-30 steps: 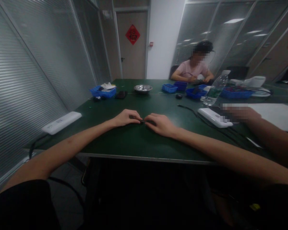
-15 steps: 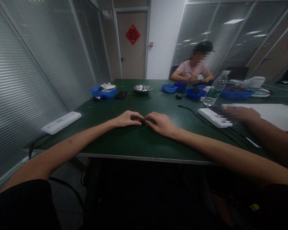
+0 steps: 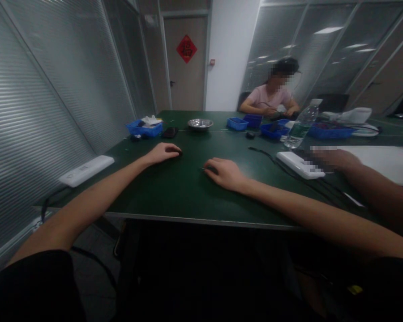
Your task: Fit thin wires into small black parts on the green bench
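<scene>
My left hand [image 3: 160,153] is over the green table [image 3: 174,197], left of centre, its thumb and fingers closed in a pinch. A small dark piece [image 3: 179,153] shows at its fingertips, too small and dim to name. My right hand [image 3: 226,173] rests on the table to the right, fingers curled around a thin tool with a pointed metal tip [image 3: 202,168]. The tip sticks out to the left, and most of the tool is hidden in the hand. The two hands are apart.
Ahead stand a metal bowl [image 3: 200,125], a blue basket [image 3: 144,129] and a dark phone [image 3: 170,132]. White power banks lie left [image 3: 86,171] and right [image 3: 300,164]. A bottle [image 3: 303,125] stands near a co-worker's hand [image 3: 337,158]. Another person [image 3: 272,96] sits opposite.
My left hand has moved away from the right hand, to the left and farther forward, with a small dark piece at its fingertips. My right hand has stayed in place with the pointed tool.
</scene>
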`<control>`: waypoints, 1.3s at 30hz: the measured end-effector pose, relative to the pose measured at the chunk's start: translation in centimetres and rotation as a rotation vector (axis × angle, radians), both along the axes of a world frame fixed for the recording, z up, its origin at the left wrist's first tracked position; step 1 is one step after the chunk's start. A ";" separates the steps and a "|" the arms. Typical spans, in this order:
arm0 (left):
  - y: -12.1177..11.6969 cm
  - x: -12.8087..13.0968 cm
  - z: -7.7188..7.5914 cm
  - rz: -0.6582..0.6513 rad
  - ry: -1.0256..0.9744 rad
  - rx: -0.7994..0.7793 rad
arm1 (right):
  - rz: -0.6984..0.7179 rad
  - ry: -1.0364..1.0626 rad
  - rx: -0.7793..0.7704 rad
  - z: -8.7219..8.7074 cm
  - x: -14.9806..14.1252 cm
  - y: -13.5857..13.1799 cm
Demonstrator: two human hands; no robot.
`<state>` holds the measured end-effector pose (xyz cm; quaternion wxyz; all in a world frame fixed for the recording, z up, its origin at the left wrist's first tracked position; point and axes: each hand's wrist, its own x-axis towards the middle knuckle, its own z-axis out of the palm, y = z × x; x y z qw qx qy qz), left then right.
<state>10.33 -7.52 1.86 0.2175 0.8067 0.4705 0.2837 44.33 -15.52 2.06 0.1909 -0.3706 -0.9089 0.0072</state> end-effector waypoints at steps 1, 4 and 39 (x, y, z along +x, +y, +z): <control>0.5 -1.4 0.0 0.096 0.025 0.020 | 0.000 0.000 -0.002 0.0 0.0 0.0; 1.3 -5.5 0.0 0.288 0.092 0.104 | 0.009 0.003 -0.007 0.0 0.1 0.1; -3.4 5.6 0.4 -0.282 -0.115 -0.121 | 0.061 0.041 0.023 -0.3 0.2 0.1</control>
